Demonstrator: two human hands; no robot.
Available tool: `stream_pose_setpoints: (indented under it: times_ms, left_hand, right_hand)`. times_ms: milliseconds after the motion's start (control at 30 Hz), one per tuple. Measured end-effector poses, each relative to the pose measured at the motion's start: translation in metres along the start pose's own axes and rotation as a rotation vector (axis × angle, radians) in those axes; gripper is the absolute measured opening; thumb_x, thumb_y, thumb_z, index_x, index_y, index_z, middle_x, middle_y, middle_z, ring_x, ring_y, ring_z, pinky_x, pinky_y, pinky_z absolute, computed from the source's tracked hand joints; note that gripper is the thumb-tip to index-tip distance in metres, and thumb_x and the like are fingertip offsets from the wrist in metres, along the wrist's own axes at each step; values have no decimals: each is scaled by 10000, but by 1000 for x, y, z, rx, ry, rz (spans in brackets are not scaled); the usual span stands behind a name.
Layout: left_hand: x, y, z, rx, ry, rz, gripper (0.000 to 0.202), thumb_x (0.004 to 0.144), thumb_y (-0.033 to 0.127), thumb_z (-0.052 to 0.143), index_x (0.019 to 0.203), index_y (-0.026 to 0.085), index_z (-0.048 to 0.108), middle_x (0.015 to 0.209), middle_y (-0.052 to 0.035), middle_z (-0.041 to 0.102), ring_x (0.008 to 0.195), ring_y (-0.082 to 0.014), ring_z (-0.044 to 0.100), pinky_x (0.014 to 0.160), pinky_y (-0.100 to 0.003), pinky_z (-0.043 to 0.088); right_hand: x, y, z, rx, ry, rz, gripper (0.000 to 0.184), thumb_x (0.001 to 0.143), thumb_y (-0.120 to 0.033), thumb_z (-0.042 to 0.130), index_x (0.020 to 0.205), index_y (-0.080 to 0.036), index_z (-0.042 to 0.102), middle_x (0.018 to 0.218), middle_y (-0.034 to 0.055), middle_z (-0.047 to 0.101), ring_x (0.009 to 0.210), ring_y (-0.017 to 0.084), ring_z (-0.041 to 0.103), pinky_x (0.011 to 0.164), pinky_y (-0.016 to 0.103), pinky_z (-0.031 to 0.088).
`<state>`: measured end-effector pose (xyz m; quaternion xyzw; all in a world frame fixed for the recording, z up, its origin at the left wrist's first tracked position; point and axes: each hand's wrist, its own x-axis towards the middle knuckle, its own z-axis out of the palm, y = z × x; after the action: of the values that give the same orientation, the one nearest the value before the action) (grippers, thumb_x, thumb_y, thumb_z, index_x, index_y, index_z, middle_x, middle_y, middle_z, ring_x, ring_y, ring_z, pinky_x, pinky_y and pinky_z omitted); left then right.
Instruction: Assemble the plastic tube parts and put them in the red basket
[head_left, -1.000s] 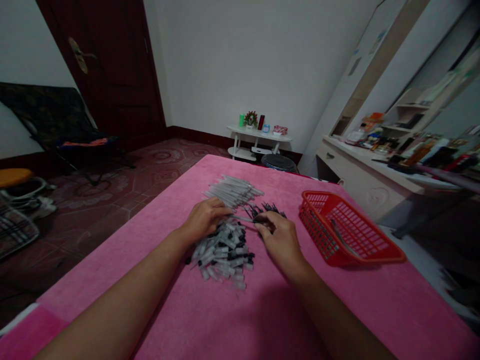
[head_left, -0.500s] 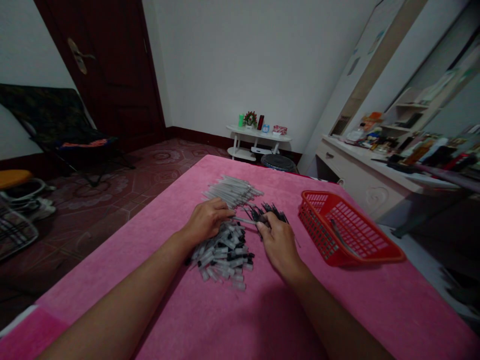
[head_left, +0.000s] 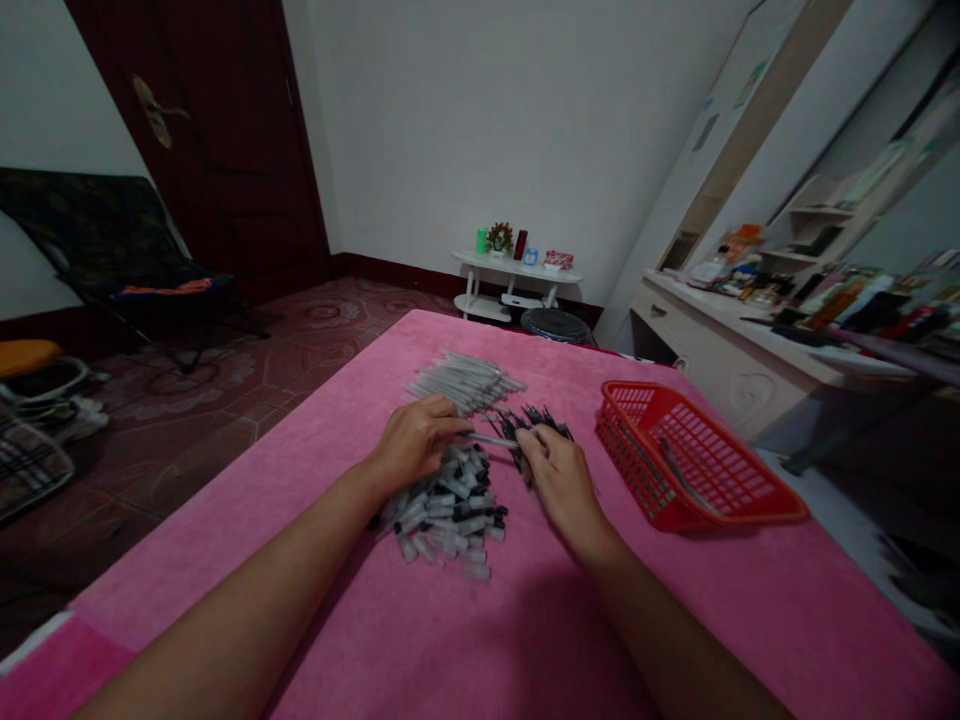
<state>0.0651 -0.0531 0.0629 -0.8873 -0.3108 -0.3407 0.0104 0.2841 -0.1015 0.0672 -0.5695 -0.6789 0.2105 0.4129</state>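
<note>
A thin grey-white pen barrel [head_left: 491, 440] runs level between my two hands. My left hand [head_left: 420, 442] pinches its left end, and my right hand [head_left: 559, 480] has its fingers closed at the right end. Whether a refill sits inside the barrel is too blurred to tell. Below my left hand spreads a heap of clear pen caps [head_left: 450, 510] with black parts. Black-tipped pen refills [head_left: 544, 415] lie beside and partly behind my right hand. Further back rests a stack of pale pen barrels [head_left: 465, 380].
A red plastic basket [head_left: 705, 515] with some slim items inside stands on the pink cloth [head_left: 420, 640] to the right. Beyond the table are a black round stool [head_left: 555, 324], a white side table [head_left: 517, 266], a dresser [head_left: 735, 360] and a folding chair [head_left: 97, 240].
My right hand's fingers have shifted slightly along the barrel's right end, covering more of the refills. My left hand keeps its pinch almost in place.
</note>
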Motion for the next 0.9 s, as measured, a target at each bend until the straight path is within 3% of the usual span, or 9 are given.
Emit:
stream_pose_setpoints:
  times_ms: [133,300,400,533,700,900]
  left_hand:
    - [-1,-1,1,7,-14,-37,229,838,147,540,978,213,708,824,-48,628,796,-162,565,664,-261,432]
    - [-3,-6,5,-12,35,-104,212,817,145,579,966,214,713,817,-44,637,796,-165,576,684,-267,451]
    - [-3,-5,6,-34,34,-91,216,821,149,580,980,216,710,826,-46,638,814,-168,577,702,-272,456]
    - [-2,-1,4,-58,37,-83,214,827,160,580,985,218,711,823,-46,639,819,-166,581,710,-270,460]
    - [-2,-2,2,-52,56,-107,220,821,145,576,975,216,715,808,-41,643,798,-163,584,689,-266,460]
    - [-2,-2,3,-42,16,-87,218,828,161,571,983,217,713,847,-51,649,827,-169,583,698,-270,461]
  right_hand:
    - [2,-2,1,99,45,-10,160,830,-347,563,805,-189,569,685,12,641,575,140,576,528,226,408]
    - [4,-6,0,157,50,-41,109,764,-242,585,849,-181,619,791,47,691,684,170,646,607,251,484]
    - [2,-6,-2,139,43,0,141,823,-296,538,786,-183,614,696,35,678,561,153,616,514,236,452]
    - [0,-6,-6,-31,-9,-24,395,916,-428,412,627,-198,551,532,18,594,477,144,548,467,236,382]
    - [2,-5,-7,-72,23,-84,177,869,-365,520,834,-202,579,660,10,646,589,157,587,530,232,382]
    - [2,-4,-11,-254,-20,-86,386,926,-432,398,663,-204,564,557,-3,564,541,148,526,516,237,309]
